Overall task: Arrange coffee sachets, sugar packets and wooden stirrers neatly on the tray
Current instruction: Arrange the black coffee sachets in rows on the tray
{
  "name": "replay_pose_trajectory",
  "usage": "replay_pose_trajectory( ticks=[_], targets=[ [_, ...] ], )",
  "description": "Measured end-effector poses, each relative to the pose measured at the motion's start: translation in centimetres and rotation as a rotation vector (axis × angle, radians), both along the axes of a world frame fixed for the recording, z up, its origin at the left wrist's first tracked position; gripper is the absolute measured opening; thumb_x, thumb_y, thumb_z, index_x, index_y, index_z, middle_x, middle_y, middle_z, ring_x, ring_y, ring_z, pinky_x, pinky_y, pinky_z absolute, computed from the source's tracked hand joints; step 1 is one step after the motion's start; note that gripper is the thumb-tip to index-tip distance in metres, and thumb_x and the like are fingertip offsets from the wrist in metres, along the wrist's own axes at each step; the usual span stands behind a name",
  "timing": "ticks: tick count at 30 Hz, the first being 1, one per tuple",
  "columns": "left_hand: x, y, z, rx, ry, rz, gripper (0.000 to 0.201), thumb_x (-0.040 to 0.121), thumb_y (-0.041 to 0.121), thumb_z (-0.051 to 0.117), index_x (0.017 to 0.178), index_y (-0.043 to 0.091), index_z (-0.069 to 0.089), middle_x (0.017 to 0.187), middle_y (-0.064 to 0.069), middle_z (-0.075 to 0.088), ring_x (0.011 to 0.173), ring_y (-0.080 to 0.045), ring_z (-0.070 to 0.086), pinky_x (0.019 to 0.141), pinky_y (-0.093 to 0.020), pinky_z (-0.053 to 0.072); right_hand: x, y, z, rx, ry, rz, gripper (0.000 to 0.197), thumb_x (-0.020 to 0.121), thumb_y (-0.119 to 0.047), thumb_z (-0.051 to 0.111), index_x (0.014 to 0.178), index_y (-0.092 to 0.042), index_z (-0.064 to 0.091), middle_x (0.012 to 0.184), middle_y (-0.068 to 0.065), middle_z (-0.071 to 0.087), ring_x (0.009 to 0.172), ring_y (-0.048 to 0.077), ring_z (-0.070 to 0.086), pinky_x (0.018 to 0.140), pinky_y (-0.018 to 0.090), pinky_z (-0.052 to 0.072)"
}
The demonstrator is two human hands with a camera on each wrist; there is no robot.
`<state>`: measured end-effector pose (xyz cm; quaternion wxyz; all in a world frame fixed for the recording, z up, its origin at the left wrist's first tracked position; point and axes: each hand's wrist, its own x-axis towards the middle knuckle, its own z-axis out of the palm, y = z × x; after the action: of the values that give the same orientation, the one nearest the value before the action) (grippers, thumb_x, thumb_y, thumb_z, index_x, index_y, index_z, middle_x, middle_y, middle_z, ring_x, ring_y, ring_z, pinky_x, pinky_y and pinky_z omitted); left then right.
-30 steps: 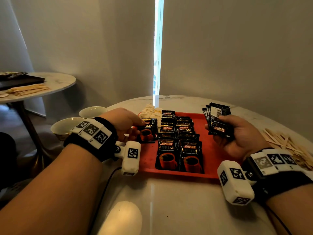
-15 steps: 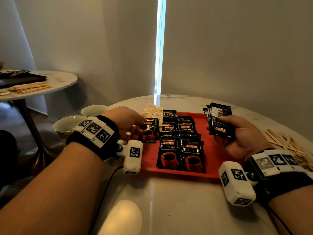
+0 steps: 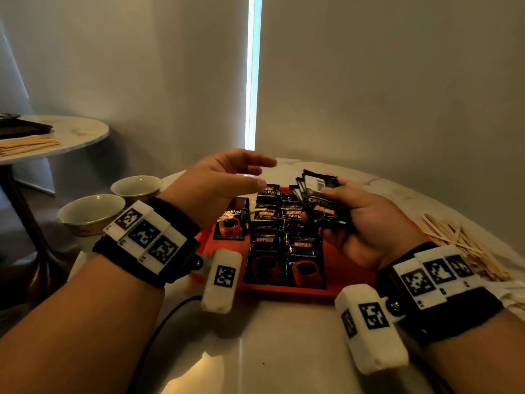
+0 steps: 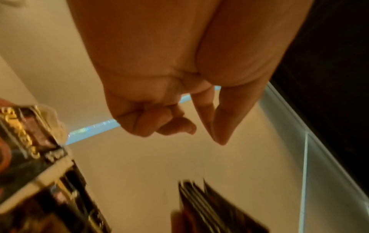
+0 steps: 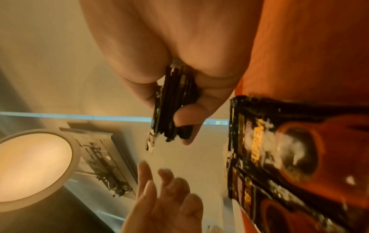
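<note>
Gripping a fanned stack of coffee sachets [image 3: 318, 197], the right hand [image 3: 366, 223] is hovering over the red tray [image 3: 352, 268] on the surface. Its left-hand [image 3: 216, 183] counterpart is hanging empty beside it, fingers loosely spread, above sachet rows [image 3: 284, 245] lying on that tray.

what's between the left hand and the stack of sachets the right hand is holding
Nothing visible. The left hand is empty, its fingers reaching through open air above the tray toward the stack of sachets gripped in the right hand.
</note>
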<state>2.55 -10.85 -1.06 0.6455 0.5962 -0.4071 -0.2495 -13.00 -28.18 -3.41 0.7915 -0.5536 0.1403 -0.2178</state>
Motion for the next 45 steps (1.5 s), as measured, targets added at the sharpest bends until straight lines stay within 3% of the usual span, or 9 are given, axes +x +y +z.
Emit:
replay_pose_trajectory(
  ticks=[4, 9, 15, 19, 25, 29, 34, 39, 45],
  targets=[
    [-1.5, -0.3, -0.2, 0.113, -0.168, -0.081, 0.032, 0.074, 0.016, 0.075, 0.101, 0.032, 0.079, 0.09, -0.015, 0.06, 0.081, -0.032, 0.046, 0.074, -0.047, 0.037, 0.1, 1.6, 0.0, -0.025, 0.022, 0.048, 0.034, 0.099, -0.015, 0.053, 0.132, -0.007, 0.051, 0.1, 0.016, 0.072, 0.067, 0.026, 0.072, 0.036, 0.021, 0.044],
    [-2.8, -0.5, -0.1, 0.131, -0.295, -0.126, 0.036, 0.09, -0.008, 0.062, 0.111, 0.019, 0.072, 0.078, 0.006, 0.074, 0.073, -0.009, 0.069, 0.074, -0.026, 0.057, 0.1, 2.3, 0.1, -0.014, 0.036, 0.039, 0.036, 0.099, -0.018, 0.055, 0.134, -0.01, 0.052, 0.107, 0.017, 0.071, 0.071, 0.028, 0.07, 0.036, 0.024, 0.045],
    [-2.5, -0.9, -0.5, 0.054, -0.38, 0.016, 0.045, 0.088, -0.003, 0.067, 0.084, 0.04, 0.079, 0.087, 0.016, 0.07, 0.088, -0.011, 0.068, 0.085, -0.033, 0.057, 0.1, 2.6, 0.1, 0.005, 0.014, 0.068, 0.048, 0.094, -0.027, 0.061, 0.139, -0.015, 0.05, 0.107, 0.015, 0.071, 0.072, 0.03, 0.071, 0.037, 0.024, 0.046],
    [-2.6, -1.1, -0.5, -0.019, -0.347, 0.067, 0.029, 0.08, 0.013, 0.073, 0.082, 0.041, 0.081, 0.089, -0.006, 0.071, 0.096, -0.044, 0.063, 0.094, -0.056, 0.054, 0.1, 2.7, 0.1, 0.019, -0.002, 0.102, 0.061, 0.085, -0.03, 0.063, 0.141, -0.012, 0.048, 0.109, 0.017, 0.07, 0.072, 0.03, 0.071, 0.037, 0.024, 0.047],
    [-2.4, -1.1, -0.4, -0.101, -0.278, 0.093, 0.022, 0.069, 0.022, 0.072, 0.081, 0.038, 0.081, 0.106, -0.031, 0.062, 0.102, -0.052, 0.061, 0.096, -0.059, 0.053, 0.0, 2.5, 0.2, 0.042, 0.021, 0.081, 0.039, 0.099, -0.021, 0.055, 0.137, -0.012, 0.053, 0.115, 0.018, 0.069, 0.079, 0.03, 0.072, 0.038, 0.024, 0.049],
    [-1.9, -1.0, -0.4, -0.123, -0.251, 0.086, 0.021, 0.069, 0.02, 0.072, 0.081, 0.035, 0.082, 0.104, -0.021, 0.065, 0.103, -0.049, 0.061, 0.098, -0.059, 0.051, -0.1, 2.5, 0.3, 0.056, 0.021, 0.079, 0.036, 0.1, -0.019, 0.053, 0.135, -0.012, 0.055, 0.109, 0.015, 0.071, 0.076, 0.028, 0.073, 0.039, 0.024, 0.049],
    [-1.3, -0.8, -0.4, -0.142, -0.225, 0.108, 0.014, 0.083, 0.012, 0.073, 0.089, 0.023, 0.078, 0.084, 0.012, 0.07, 0.079, -0.005, 0.064, 0.07, -0.019, 0.051, -0.2, 2.3, 0.4, 0.062, 0.018, 0.085, 0.037, 0.1, -0.018, 0.052, 0.136, -0.011, 0.054, 0.104, 0.013, 0.072, 0.073, 0.026, 0.073, 0.04, 0.024, 0.05],
    [-0.7, -0.8, -0.6, -0.218, -0.02, 0.244, 0.022, 0.074, 0.023, 0.075, 0.096, 0.022, 0.077, 0.101, -0.003, 0.078, 0.094, -0.021, 0.068, 0.074, -0.034, 0.048, -0.3, 1.9, 0.5, 0.065, 0.004, 0.052, 0.037, 0.099, -0.016, 0.054, 0.135, -0.009, 0.051, 0.102, 0.014, 0.071, 0.07, 0.026, 0.073, 0.037, 0.023, 0.049],
    [-0.2, -0.9, -0.6, -0.249, 0.161, 0.276, 0.049, 0.066, 0.018, 0.076, 0.113, 0.016, 0.063, 0.11, -0.014, 0.07, 0.083, -0.02, 0.072, 0.05, -0.021, 0.048, -1.0, 1.6, 1.1, 0.037, -0.068, 0.084, 0.02, 0.082, -0.019, 0.06, 0.099, -0.009, 0.059, 0.076, 0.008, 0.071, 0.064, 0.021, 0.072, 0.043, 0.022, 0.047]
  ],
)
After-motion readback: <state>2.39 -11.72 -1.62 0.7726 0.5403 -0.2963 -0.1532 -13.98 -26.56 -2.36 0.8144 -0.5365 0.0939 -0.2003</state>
